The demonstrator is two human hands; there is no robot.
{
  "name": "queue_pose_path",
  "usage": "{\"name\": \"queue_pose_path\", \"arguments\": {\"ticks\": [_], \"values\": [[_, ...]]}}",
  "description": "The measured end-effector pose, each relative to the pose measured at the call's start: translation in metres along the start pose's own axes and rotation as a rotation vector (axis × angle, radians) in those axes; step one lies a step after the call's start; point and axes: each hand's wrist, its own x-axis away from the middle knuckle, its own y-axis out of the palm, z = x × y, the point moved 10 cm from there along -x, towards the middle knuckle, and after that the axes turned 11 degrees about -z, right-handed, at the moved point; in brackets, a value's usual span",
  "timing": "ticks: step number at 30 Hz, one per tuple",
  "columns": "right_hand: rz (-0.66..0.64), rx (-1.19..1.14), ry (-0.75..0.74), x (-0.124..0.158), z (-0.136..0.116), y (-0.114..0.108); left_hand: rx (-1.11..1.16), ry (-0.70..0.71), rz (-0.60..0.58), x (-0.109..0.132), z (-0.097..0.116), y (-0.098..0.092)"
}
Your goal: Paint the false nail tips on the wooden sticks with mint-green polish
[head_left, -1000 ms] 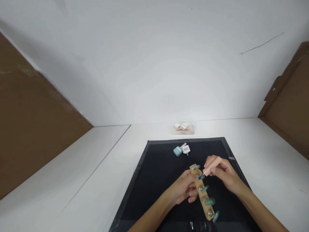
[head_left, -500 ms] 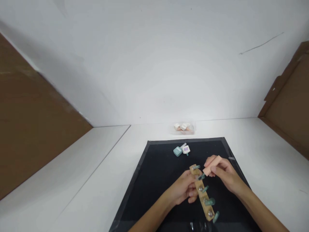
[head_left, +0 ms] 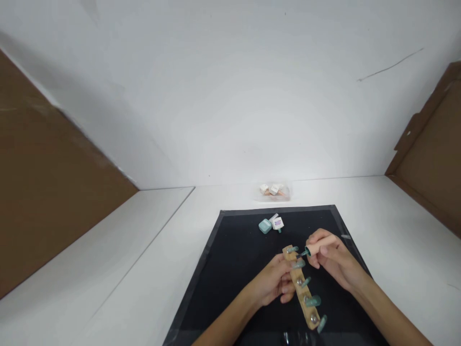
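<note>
My left hand (head_left: 275,282) grips a wooden nail stand (head_left: 301,294) near its far end. Several green false nails (head_left: 312,301) stick out from metal knobs along the stand. My right hand (head_left: 333,257) is closed around a nail polish brush (head_left: 321,244) with a peach cap handle. The dark, green-smeared bristles point left, at the stand between the two farthest nails, close to the second nail (head_left: 298,264). Whether the bristles touch a nail I cannot tell.
A black mat (head_left: 234,259) with taped edges lies on the white table. At its far side sit a teal polish bottle (head_left: 265,226) and a white-labelled one (head_left: 277,223). Behind stands a clear tray (head_left: 257,196) holding bottles. Brown cardboard panels (head_left: 54,173) flank the space.
My right hand has turned the brush flatter and drawn it slightly right, its tip now above the second nail. My left hand and the stand have barely moved.
</note>
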Motion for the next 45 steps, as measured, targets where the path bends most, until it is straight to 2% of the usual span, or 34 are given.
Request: {"name": "queue_pose_path", "arguments": {"ticks": [8,17,21,26,29,37,41,45], "values": [[-0.108,-0.028,-0.036,-0.003,-0.004,0.009,-0.001,-0.004,-0.024,-0.001,0.001,0.002],[-0.114,0.018,-0.051,-0.004,-0.005,0.004,0.039,0.006,-0.011,-0.003,0.0,-0.006],[-0.052,0.051,-0.098,-0.007,-0.009,-0.007,0.065,0.061,0.053,0.003,0.017,-0.018],[0.105,0.172,-0.09,-0.007,-0.006,-0.029,0.152,0.227,0.231,0.025,0.052,-0.051],[0.175,0.273,-0.084,-0.006,-0.006,-0.038,0.244,0.328,0.303,0.037,0.064,-0.065],[0.231,0.453,-0.038,-0.006,-0.004,-0.047,0.329,0.388,0.272,0.038,0.069,-0.068],[0.27,0.507,-0.049,-0.006,-0.007,-0.05,0.349,0.374,0.282,0.037,0.067,-0.07],[0.25,0.606,-0.013,-0.007,-0.007,-0.044,0.33,0.341,0.294,0.035,0.065,-0.064]]}}
